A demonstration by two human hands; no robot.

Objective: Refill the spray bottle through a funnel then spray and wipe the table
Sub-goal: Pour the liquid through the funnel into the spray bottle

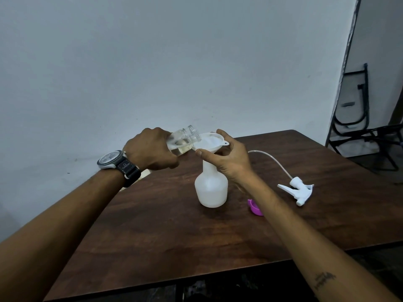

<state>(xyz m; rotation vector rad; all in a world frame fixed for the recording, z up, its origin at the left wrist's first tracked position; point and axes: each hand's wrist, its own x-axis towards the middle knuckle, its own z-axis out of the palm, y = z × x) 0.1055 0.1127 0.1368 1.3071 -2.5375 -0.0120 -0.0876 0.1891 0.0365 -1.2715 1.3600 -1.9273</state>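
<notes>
Left hand grip clenched on tilted jar over funnel; right hand grip pinches funnel rim, funnel seated in bottle mid-tabletop. Spray head lies right.

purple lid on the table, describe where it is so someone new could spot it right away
On the dark wooden table, find the white spray bottle standing upright with a funnel in its neck. Right of the bottle's base, partly hidden by the right forearm, lies a small purple lid. It is the only coloured item; the trigger sprayer head nearby is white.
</notes>
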